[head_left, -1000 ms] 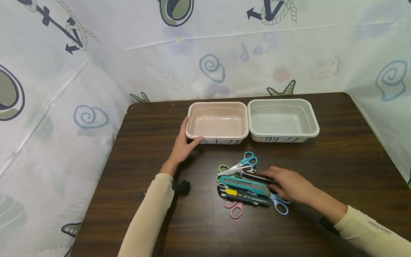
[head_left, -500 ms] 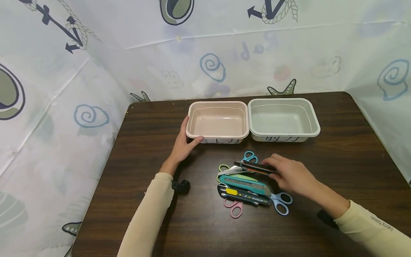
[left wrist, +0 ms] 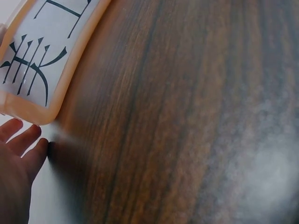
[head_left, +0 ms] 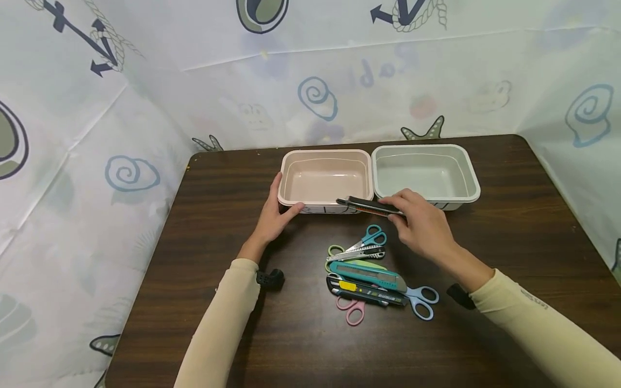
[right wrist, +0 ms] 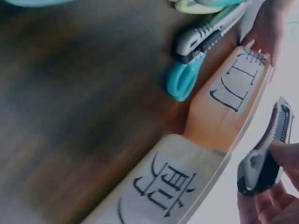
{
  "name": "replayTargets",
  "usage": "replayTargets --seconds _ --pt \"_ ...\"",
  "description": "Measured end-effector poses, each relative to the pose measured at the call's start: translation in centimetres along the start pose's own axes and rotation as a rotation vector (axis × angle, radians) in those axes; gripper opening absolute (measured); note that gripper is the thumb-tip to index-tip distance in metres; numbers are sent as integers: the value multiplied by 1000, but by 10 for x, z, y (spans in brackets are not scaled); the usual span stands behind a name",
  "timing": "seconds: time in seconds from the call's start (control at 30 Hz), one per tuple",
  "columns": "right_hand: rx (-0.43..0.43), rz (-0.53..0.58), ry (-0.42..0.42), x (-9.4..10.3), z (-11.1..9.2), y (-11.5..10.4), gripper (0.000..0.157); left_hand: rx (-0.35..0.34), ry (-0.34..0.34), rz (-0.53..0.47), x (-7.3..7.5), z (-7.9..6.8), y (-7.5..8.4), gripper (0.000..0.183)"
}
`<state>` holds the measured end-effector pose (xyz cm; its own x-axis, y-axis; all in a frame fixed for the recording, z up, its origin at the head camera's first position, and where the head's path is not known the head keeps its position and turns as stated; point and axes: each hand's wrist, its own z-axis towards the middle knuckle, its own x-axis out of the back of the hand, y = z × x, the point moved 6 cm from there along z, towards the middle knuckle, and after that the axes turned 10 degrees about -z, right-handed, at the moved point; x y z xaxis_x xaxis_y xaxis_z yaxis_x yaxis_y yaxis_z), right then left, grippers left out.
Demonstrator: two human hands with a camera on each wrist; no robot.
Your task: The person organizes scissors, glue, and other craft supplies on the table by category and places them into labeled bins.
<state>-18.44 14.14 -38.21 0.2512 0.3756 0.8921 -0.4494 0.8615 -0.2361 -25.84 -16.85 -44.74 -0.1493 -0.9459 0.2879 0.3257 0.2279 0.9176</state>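
My right hand (head_left: 424, 223) pinches a black utility knife (head_left: 366, 206) above the front rim of the pink box (head_left: 325, 180). In the right wrist view the utility knife (right wrist: 266, 154) shows its grey and black body between thumb and fingers. My left hand (head_left: 271, 218) rests at the pink box's front left corner, thumb at the front rim, fingers along the side; they look fairly straight in the left wrist view. Nearer me lies a pile: a silver utility knife (head_left: 356, 253), a teal one (head_left: 368, 275), a black and yellow one (head_left: 366, 291), and several scissors (head_left: 422, 303).
A pale green box (head_left: 427, 172) stands against the pink box's right side. Both boxes carry white labels with black characters on their fronts. The dark wooden table (head_left: 218, 205) meets a printed cloth (head_left: 315, 70) at its back.
My right hand has lifted the black utility knife off the pile and carried it away from me, up to the pink box's front rim. The left hand has stayed at its corner.
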Motion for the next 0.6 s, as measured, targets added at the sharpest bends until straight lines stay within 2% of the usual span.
replayTargets --seconds 0.17,0.33,0.5,0.6 --pt "-1 37 6 -8 25 -5 34 17 0 19 3 -1 1 91" --pt "36 23 -46 -19 46 -8 33 27 -2 23 3 -1 3 92" --pt "117 -18 -126 -31 65 -14 30 24 -8 10 1 1 3 92" --pt "178 2 -159 -39 75 -20 27 28 -3 2 2 0 3 92"
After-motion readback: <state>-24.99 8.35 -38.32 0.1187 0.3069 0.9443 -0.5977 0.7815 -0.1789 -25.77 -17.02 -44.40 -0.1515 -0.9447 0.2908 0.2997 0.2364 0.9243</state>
